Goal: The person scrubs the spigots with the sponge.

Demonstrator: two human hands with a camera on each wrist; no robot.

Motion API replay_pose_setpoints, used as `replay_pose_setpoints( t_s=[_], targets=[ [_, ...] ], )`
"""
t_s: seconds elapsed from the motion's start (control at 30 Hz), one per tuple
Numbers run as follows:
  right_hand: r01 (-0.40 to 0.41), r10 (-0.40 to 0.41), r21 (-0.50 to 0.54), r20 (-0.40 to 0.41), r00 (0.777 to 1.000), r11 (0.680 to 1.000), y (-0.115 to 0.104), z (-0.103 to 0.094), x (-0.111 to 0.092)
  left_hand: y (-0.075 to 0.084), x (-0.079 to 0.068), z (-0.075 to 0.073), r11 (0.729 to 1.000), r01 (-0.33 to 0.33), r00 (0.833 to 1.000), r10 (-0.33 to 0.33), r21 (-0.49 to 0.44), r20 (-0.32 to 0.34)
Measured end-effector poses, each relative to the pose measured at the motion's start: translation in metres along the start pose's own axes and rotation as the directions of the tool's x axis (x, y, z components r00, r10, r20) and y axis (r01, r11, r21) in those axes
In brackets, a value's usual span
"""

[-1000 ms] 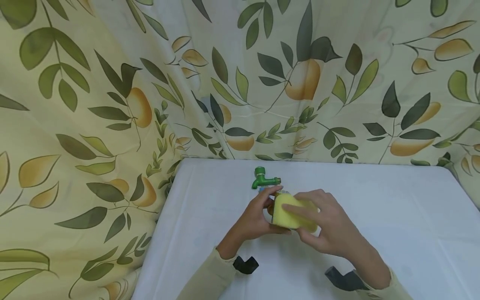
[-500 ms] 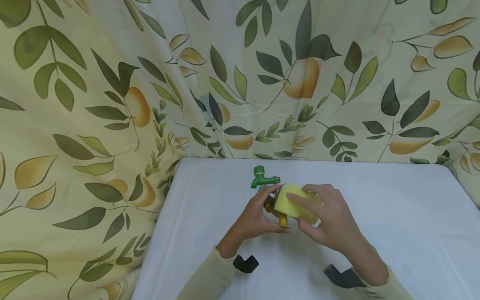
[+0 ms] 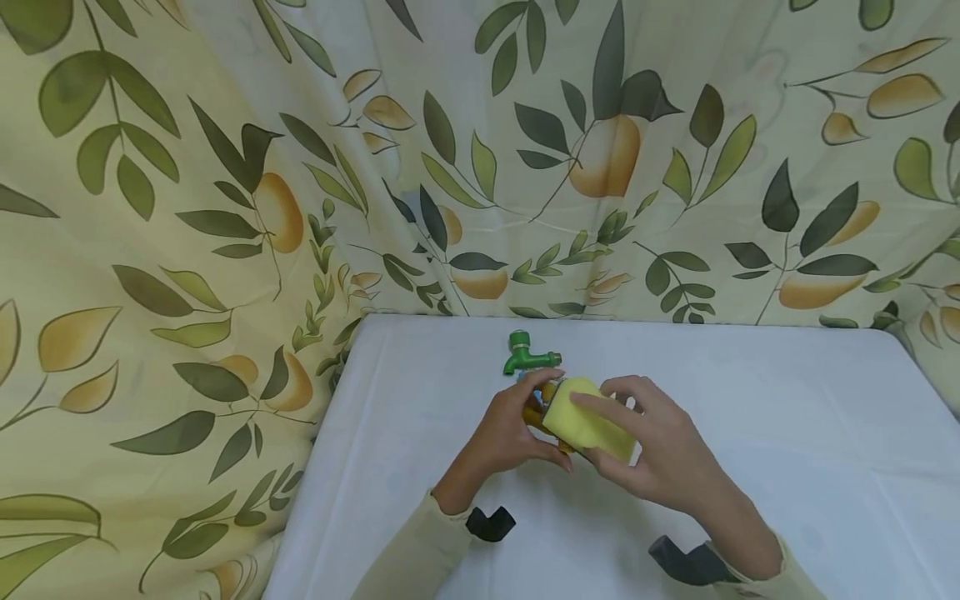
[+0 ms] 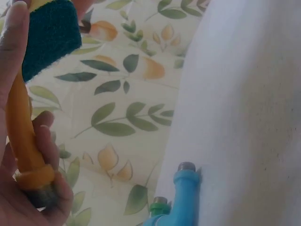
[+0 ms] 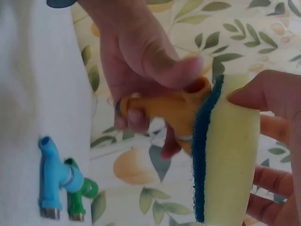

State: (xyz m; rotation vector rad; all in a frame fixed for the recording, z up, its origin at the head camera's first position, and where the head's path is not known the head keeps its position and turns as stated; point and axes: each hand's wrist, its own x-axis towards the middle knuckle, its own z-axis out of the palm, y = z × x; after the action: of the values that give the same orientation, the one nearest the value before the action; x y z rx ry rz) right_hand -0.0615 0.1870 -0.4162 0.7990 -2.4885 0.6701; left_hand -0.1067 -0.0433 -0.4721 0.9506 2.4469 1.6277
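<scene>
My left hand grips a yellow-orange tap, its fingers curled round the body and the thumb near the open spout end. In my right hand is a yellow sponge, pinched between thumb and fingers. The sponge's dark teal scouring side faces the tap and lies against it in the right wrist view. From the head view, the sponge hides much of the tap. The left wrist view shows the tap's metal-tipped end low in the left palm. Both hands are over the white table.
A green tap lies on the white table beyond the hands. Beside it lies a blue tap, mostly hidden by the left hand in the head view. A leaf-patterned curtain hangs behind and to the left.
The sponge slid up and right, baring the tap's spout half a second ago, then came back down and left over it, now more tilted. The green tap stays put.
</scene>
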Motion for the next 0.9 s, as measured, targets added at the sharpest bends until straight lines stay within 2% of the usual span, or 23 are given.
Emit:
replay_pose_setpoints(
  t_s=[0.1,0.23,0.33,0.4,0.43,0.5,0.6,0.67,0.73,0.77,0.83,0.9],
  targets=[
    [-0.042,0.041,-0.030,-0.021,0.999,0.999,-0.001,0.000,0.001,-0.002,0.001,-0.001,0.997,-0.013,0.999,0.016,0.082,-0.036],
    [-0.099,0.098,-0.069,-0.015,0.995,0.993,-0.005,0.003,0.000,-0.002,0.003,-0.002,0.992,-0.015,0.998,0.022,0.126,-0.059],
    [-0.164,0.162,-0.090,-0.030,0.986,0.982,-0.007,0.005,0.000,-0.002,0.003,-0.002,0.999,0.018,0.999,-0.016,0.029,-0.048],
    [-0.208,0.204,-0.088,-0.048,0.978,0.974,-0.008,0.006,0.000,-0.002,0.003,-0.003,0.993,0.052,0.999,-0.053,-0.105,-0.007],
    [-0.225,0.221,-0.082,-0.057,0.974,0.971,-0.009,0.007,0.000,-0.003,0.003,-0.004,0.978,0.064,0.998,-0.060,-0.201,0.027],
    [-0.244,0.240,-0.064,-0.067,0.968,0.968,-0.009,0.007,0.000,-0.006,0.002,-0.006,0.922,0.078,0.994,-0.043,-0.378,0.100],
    [-0.257,0.253,-0.051,-0.078,0.964,0.965,-0.006,0.006,-0.001,-0.013,0.002,-0.012,0.785,0.084,0.972,0.071,-0.614,0.223],
    [-0.284,0.279,-0.047,-0.088,0.956,0.958,-0.004,0.004,-0.001,-0.018,0.001,-0.016,0.672,0.109,0.939,0.171,-0.732,0.298],
    [-0.317,0.313,-0.032,-0.090,0.945,0.948,-0.002,0.004,-0.002,-0.023,0.001,-0.018,0.574,0.155,0.901,0.252,-0.804,0.354],
    [-0.332,0.329,-0.021,-0.088,0.940,0.943,-0.002,0.003,-0.002,-0.024,0.002,-0.018,0.539,0.173,0.885,0.283,-0.824,0.370],
    [-0.362,0.362,0.006,-0.088,0.928,0.932,-0.003,0.004,-0.002,-0.026,0.002,-0.018,0.490,0.200,0.865,0.319,-0.848,0.388],
    [-0.387,0.389,0.041,-0.088,0.917,0.921,-0.005,0.005,-0.003,-0.026,0.003,-0.016,0.494,0.191,0.872,0.312,-0.848,0.378]
  ],
)
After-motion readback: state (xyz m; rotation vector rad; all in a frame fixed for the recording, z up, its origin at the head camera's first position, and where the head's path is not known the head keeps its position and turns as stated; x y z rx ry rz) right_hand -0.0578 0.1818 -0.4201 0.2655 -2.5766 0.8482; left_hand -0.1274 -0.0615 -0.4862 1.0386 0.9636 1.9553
